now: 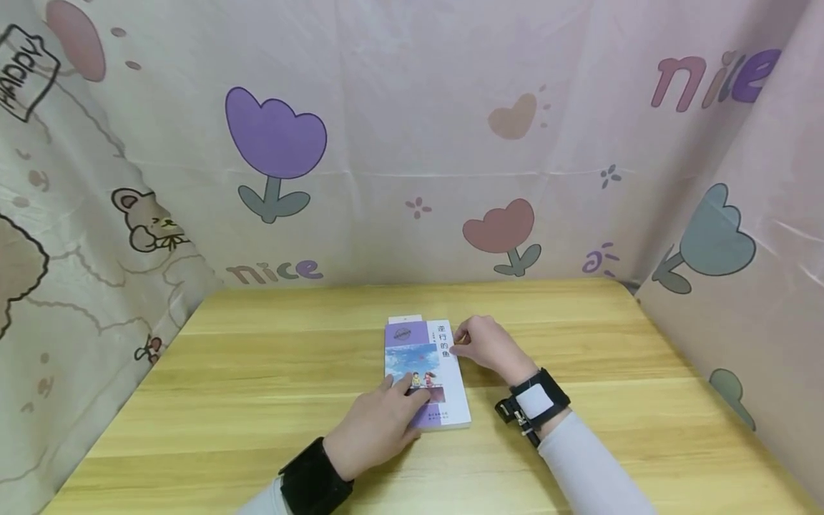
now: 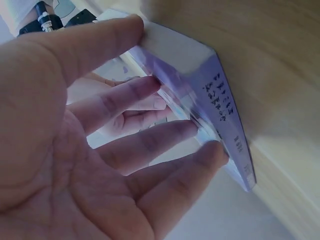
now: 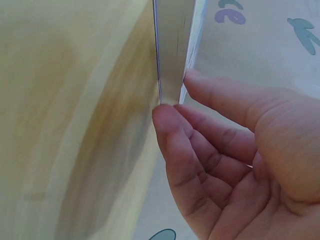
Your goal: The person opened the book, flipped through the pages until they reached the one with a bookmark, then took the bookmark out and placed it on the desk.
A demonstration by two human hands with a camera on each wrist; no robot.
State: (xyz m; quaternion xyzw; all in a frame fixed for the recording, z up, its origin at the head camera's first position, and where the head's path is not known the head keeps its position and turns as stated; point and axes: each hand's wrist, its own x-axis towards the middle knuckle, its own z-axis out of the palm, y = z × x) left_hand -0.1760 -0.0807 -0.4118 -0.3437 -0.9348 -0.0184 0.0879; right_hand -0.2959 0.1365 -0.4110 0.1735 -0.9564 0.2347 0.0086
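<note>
A paperback book [image 1: 417, 368] with a lilac and white cover, a sky picture and two small figures lies closed on the table. My left hand [image 1: 373, 429] rests on its lower left part. In the left wrist view its outstretched fingers touch the cover, and the thumb [image 2: 115, 32] is against the bottom edge near the spine [image 2: 222, 112]. At the book's right edge, upper half, is my right hand [image 1: 492, 347]. Seen from the right wrist, its thumb [image 3: 210, 92] meets the cover's side and its bent fingers pinch at the page edge [image 3: 175, 50].
A white tab [image 1: 405, 319] sticks out past the book's top edge. The wood-grain table [image 1: 257, 357] reaches back to a patterned curtain [image 1: 386, 143], which also hangs at both sides. Black straps [image 1: 315, 478] circle the wrists, and a small device [image 1: 515, 415] hangs by the right one.
</note>
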